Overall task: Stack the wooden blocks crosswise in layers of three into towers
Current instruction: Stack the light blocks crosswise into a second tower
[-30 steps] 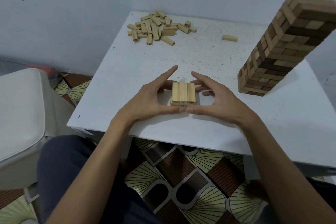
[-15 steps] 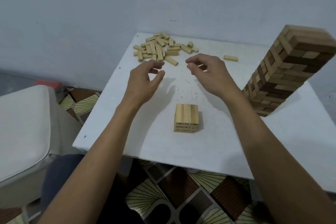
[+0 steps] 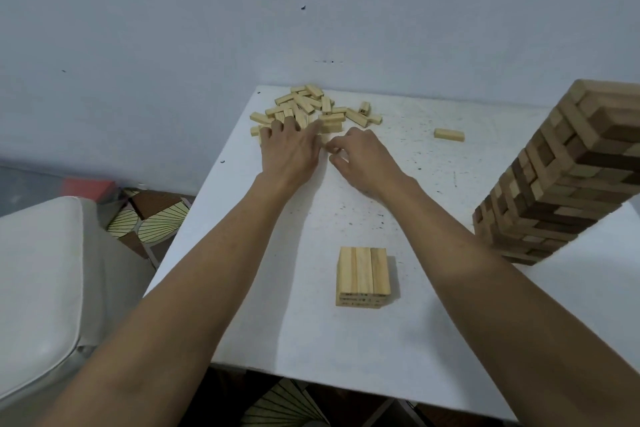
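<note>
A low stack of pale wooden blocks, three across on top, stands near the front of the white table. A loose pile of pale blocks lies at the far left corner. My left hand lies flat with fingers spread on the near edge of that pile. My right hand is beside it, fingers curled at the pile's edge; whether it grips a block is hidden. One single block lies apart to the right.
A tall tower of mixed light and dark blocks stands at the table's right edge. A white cushioned seat is at the left. The wall rises right behind the table. Patterned floor shows below.
Both hands left the low stack and reached forward to the loose pile at the far corner. The low stack stays where it was.
</note>
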### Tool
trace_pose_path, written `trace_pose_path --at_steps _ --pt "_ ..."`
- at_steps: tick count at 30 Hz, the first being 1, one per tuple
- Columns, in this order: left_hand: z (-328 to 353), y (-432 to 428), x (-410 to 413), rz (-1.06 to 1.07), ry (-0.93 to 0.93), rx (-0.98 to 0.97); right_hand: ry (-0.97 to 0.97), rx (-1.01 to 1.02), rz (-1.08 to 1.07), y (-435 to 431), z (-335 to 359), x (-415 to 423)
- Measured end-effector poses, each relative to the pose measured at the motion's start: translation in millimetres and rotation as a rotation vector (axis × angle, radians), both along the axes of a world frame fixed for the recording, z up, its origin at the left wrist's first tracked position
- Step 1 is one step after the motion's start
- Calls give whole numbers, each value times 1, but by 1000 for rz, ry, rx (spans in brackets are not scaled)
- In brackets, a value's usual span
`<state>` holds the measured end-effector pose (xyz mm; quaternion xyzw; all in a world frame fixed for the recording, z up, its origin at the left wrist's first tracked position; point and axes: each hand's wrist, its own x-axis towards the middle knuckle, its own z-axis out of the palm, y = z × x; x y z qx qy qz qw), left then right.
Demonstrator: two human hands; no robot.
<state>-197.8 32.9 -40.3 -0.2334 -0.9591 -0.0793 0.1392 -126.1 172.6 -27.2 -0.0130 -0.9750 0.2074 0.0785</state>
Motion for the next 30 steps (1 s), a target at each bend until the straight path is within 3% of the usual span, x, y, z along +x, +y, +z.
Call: trace_pose_path --at_steps 3,9,19,26,30 --pt "1 12 -11 37 -20 -52 29 31 -35 1 -4 -5" --pt "3 27 -28 93 -136 160 68 58 -106 0 -6 -9" --pt "3 34 -23 189 -171 235 94 -94 -151 4 -1 3" --pt "4 17 -11 53 -117 351 152 -141 -132 6 9 17" --pt "18 -8 8 -80 -186 479 172 -153 -90 7 19 32"
